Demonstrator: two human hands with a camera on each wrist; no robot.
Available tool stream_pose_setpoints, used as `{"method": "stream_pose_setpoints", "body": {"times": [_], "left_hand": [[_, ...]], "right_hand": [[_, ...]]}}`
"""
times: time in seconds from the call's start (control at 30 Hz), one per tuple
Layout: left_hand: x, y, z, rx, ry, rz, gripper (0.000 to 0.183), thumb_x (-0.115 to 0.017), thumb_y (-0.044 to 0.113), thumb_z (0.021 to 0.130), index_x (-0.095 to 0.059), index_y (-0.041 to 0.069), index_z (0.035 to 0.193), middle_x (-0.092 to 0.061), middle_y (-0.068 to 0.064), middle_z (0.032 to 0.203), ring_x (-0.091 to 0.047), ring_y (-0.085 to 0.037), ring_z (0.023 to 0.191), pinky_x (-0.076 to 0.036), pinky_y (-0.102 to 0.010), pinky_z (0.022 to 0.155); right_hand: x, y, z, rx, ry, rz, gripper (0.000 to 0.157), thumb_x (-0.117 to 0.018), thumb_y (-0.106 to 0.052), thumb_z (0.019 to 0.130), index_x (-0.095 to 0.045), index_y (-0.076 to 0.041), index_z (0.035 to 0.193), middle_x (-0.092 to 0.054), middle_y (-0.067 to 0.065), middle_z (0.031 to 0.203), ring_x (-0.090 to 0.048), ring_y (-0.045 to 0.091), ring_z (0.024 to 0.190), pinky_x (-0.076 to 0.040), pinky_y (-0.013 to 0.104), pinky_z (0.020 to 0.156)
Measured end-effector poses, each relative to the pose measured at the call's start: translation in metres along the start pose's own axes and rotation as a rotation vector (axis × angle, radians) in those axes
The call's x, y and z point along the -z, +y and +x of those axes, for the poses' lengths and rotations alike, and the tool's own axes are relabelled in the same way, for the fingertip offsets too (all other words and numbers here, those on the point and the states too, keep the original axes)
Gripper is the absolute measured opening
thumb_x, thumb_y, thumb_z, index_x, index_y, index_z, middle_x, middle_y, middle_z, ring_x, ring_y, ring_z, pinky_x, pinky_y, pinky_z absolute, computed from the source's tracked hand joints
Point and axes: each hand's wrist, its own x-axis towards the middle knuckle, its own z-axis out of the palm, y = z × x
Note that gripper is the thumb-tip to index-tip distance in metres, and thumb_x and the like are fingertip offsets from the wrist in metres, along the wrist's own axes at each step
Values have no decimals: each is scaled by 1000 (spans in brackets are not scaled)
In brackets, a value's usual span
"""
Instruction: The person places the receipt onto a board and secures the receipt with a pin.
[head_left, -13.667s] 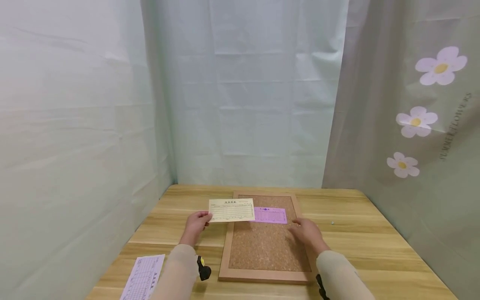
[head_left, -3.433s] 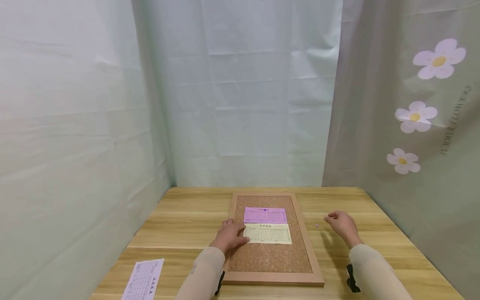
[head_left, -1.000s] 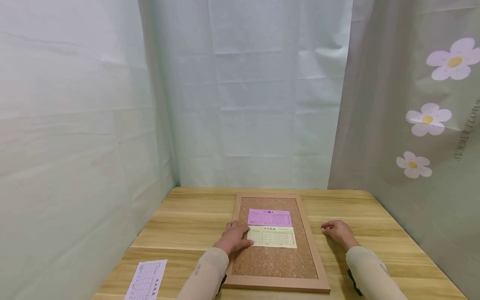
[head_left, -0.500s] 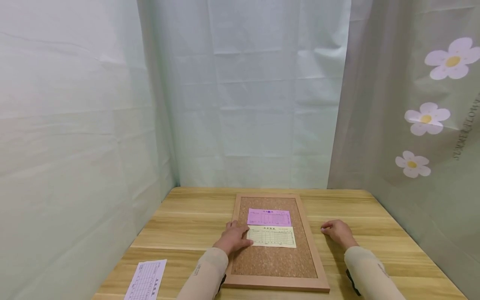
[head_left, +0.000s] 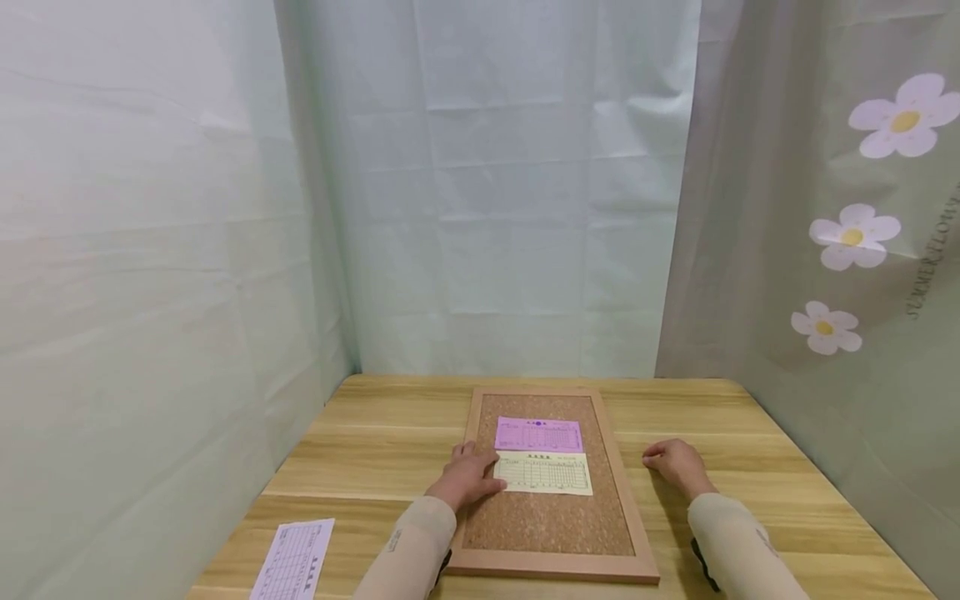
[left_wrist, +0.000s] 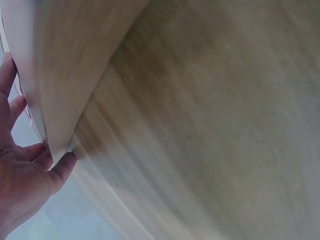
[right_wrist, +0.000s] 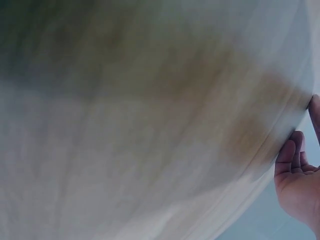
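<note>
My left hand rests across the left frame edge of a corkboard. Its thumb and forefinger touch the left end of a pale yellow printed form slip. Just above that slip, a pink form slip lies flat on the cork. In the left wrist view the left hand's fingers spread around the board's edge. My right hand is low on the table, right of the board, fingertips bent down to the wood. Whatever is under those fingertips is hidden in both the head and right wrist views.
A lilac form slip lies on the wooden table at the near left. Pale curtains hang behind and on both sides; the right one has flower prints.
Earlier my left hand held the yellow slip in the air; now it lies below the pink one. My right hand has come down where a tiny purple thing lay. Both hands are still lately.
</note>
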Motion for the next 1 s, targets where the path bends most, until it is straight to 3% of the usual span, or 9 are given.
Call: {"method": "stream_pose_setpoints", "body": {"times": [0.47, 1.0], "left_hand": [[1, -1, 3, -2, -5, -21, 57, -73, 36, 90, -59, 7, 137, -33, -31, 150, -26, -49, 138, -34, -66, 102], [1, -1, -2, -9, -11, -9, 56, -72, 34, 91, -58, 6, 137, -33, -32, 150, -25, -51, 139, -33, -66, 102]], "right_hand": [[9, 0, 1, -24, -9, 28, 16, -68, -16, 91, -76, -2, 95, -72, 17, 102, -62, 37, 99, -45, 51, 86], [7, -10, -6, -49, 7, 81, 21, -64, -15, 95, -74, 3, 102, -72, 11, 92, -59, 22, 80, -47, 40, 70]]}}
